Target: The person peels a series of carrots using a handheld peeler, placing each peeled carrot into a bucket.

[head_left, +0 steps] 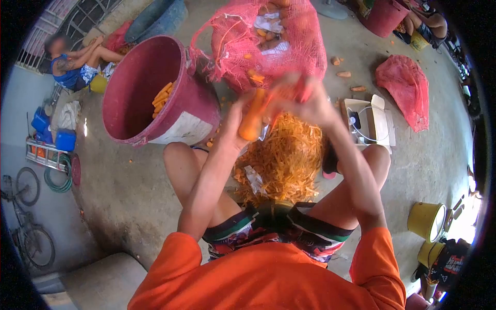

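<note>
A carrot (251, 123) is gripped in my left hand (236, 120), held above a heap of orange peelings (289, 160) between my knees. My right hand (310, 103) is blurred by motion close to the carrot's far end, its fingers closed round a red tool (304, 91) whose shape is smeared. Beyond my hands lies a red mesh sack (305, 46) with carrots showing inside. To the left, a large dark red tub (194, 111) leans toward me, with several peeled carrots (163, 98) in it.
Loose carrots (343, 74) lie on the floor by an empty red mesh sack (405, 85). An open cardboard box (369, 121) stands near my right knee. Yellow buckets (424, 221) are at the right. Other people (77, 64) sit at the far left and far right.
</note>
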{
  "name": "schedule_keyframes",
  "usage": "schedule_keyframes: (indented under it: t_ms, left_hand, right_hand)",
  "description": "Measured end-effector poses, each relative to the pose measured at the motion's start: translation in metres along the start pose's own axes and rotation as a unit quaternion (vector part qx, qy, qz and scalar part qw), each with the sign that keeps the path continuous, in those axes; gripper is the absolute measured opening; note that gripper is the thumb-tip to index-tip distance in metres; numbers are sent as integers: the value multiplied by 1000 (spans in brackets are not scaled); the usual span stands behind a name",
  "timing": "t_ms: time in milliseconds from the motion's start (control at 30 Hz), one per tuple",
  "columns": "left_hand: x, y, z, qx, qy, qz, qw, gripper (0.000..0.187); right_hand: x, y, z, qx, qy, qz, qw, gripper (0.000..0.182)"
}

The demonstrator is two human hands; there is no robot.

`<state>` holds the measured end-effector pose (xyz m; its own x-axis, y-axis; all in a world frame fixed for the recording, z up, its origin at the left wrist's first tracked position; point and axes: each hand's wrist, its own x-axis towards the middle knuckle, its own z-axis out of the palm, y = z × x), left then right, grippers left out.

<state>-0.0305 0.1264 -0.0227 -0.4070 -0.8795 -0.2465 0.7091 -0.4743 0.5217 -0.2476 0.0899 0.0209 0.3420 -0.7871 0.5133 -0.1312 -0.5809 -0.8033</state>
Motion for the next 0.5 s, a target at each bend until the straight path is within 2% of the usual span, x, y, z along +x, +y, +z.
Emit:
schedule_keyframes:
  t_ms: [67,100,167,267,300,333,400,467,500]
  left_hand:
    - [0,2,-4,30,-17,3,999,30]
    - [-3,1,-8,32,-12,0,999,30]
    - [-6,-5,-14,19,-28,-19,999,28]
    - [-1,-4,-8,47,-44,4,998,27]
    - [0,-6,-7,52,-6,31,998,26]
    - [2,-6,-8,58,33,56,996,25]
    - [3,-2,-8,99,43,38,993,25]
    - [1,-9,0,79,11,46,996,25]
    - [6,-11,-10,105,20,69,992,26]
  right_hand:
    - [-2,-8,7,-88,-165,-82,979,22]
    - [2,3,2,-83,-164,-78,980,22]
    - [11,31,-18,-6,34,19,999,23]
    - [11,19,-18,59,16,43,997,23]
    - [10,10,-12,59,15,40,997,23]
    - [5,-3,-1,18,-49,-9,999,24]
    - [-2,-18,16,-63,-171,-103,978,26]
    - [-3,10,13,24,-98,24,995,24]
    - [3,25,6,28,-30,-4,999,22]
